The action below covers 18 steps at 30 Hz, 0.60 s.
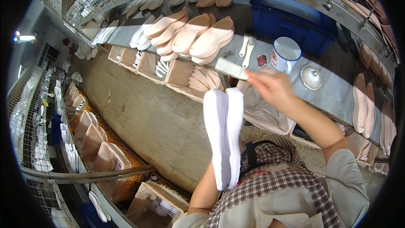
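Note:
A pair of white shoe soles [223, 137] stands upright, side by side, in front of my body. My left forearm [204, 192] reaches up behind them and supports them; the fingers of that hand are hidden by the soles. My right hand [272, 88] is closed round a white flat brush [231, 69], slightly blurred, just above the soles' top ends and apart from them. Beyond it on the bench lie two more white-handled brushes [248, 55]. Near my right hand are a white enamel mug [280, 61] with a blue rim and a white lid [311, 77].
Pale pink soles [213, 38] are stacked along the grey bench [333, 97], with a blue crate [291, 21] behind. Lined bins [185, 88] holding soles sit under its edge. At left stand more lined baskets [90, 131] and a metal rail [88, 176].

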{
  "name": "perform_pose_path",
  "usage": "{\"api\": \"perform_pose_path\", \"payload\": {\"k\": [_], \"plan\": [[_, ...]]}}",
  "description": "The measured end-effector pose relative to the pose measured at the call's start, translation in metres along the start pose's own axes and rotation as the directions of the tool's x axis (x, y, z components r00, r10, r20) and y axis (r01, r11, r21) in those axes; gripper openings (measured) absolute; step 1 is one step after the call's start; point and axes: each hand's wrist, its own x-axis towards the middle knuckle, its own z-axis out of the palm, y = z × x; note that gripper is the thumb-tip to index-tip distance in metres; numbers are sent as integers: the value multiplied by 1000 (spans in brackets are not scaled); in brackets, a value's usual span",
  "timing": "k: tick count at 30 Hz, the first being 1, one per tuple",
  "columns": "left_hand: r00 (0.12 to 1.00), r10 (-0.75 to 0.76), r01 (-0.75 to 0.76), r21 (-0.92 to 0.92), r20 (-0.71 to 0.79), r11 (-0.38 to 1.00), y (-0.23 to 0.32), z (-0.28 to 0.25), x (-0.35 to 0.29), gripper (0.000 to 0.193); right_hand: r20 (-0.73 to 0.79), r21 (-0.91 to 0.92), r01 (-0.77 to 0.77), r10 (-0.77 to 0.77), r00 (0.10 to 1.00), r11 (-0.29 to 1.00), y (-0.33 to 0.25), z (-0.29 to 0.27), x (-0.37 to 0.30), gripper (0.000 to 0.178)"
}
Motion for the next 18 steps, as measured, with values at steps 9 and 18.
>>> {"api": "perform_pose_path", "payload": {"k": [9,18], "plan": [[798,183,-127,137,-575,982,5,29,0,38,226,31,228,-229,947,973,-9,12,-67,24],[765,395,-130,480,-508,868,12,62,8,43,241,80,263,-275,931,961,-8,17,-71,28]]}}
